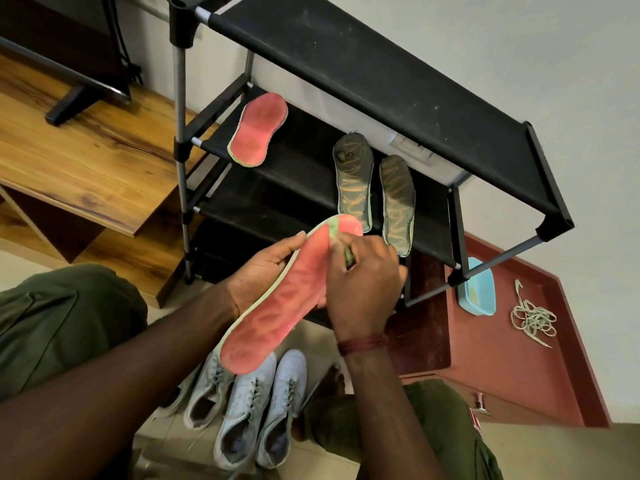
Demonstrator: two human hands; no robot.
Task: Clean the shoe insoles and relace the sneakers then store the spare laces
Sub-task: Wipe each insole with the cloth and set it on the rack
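Left hand [263, 271] and right hand [363, 289]: bare, as are both forearms. Right wrist: band [362, 342] of dark red thread, wound in several turns. Legs: olive-green trousers [62, 323] of loose, creased cloth, with a stitched seam across the left thigh. Right leg: small red-and-white patch [475, 419] on the cloth; its marking is unreadable.

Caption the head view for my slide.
Left hand holds a red insole while the right hand presses a small greenish object against its far end.

item [348, 255] in r hand [363, 282] unclear, tv [69, 46] cropped
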